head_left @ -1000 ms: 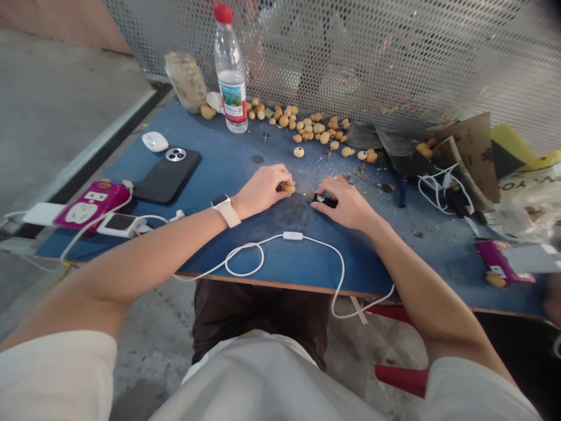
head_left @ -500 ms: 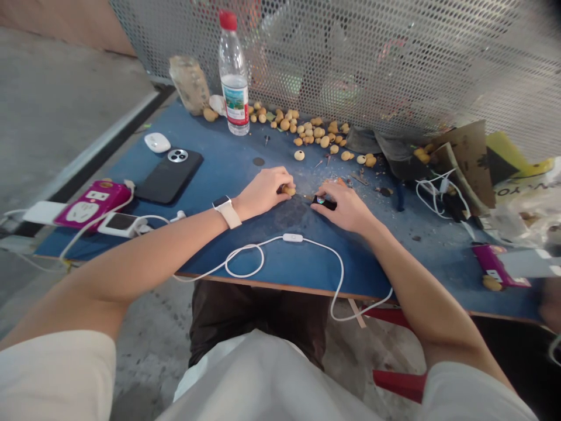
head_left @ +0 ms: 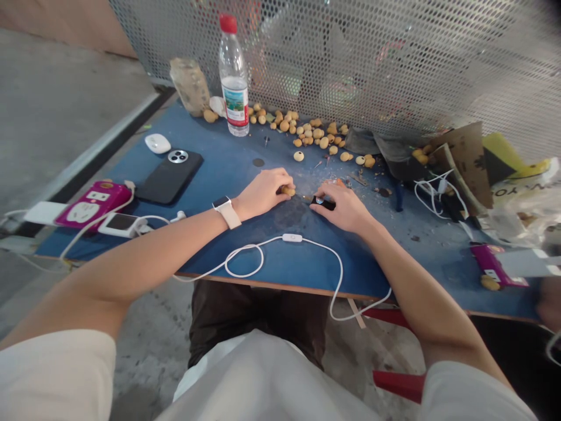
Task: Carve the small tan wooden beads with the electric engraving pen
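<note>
Left hand (head_left: 263, 193) pinches a tan round nut (head_left: 288, 190) in its fingertips; right hand (head_left: 344, 209) closes on a small black object (head_left: 323, 203), apparently a tool, though partly hidden. Object lies crosswise, just off the nut's 3 o'clock, above the blue counter (head_left: 302, 269).

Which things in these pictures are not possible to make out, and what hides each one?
All in the head view:
- Small black object under the right hand: fingers cover part of it, so its kind is unclear.
- Round tan piece at the left hand: fingers hide part of it.
- Bottle label: writing too small to read.
- Blurred shape: cut off by the right edge.
</note>
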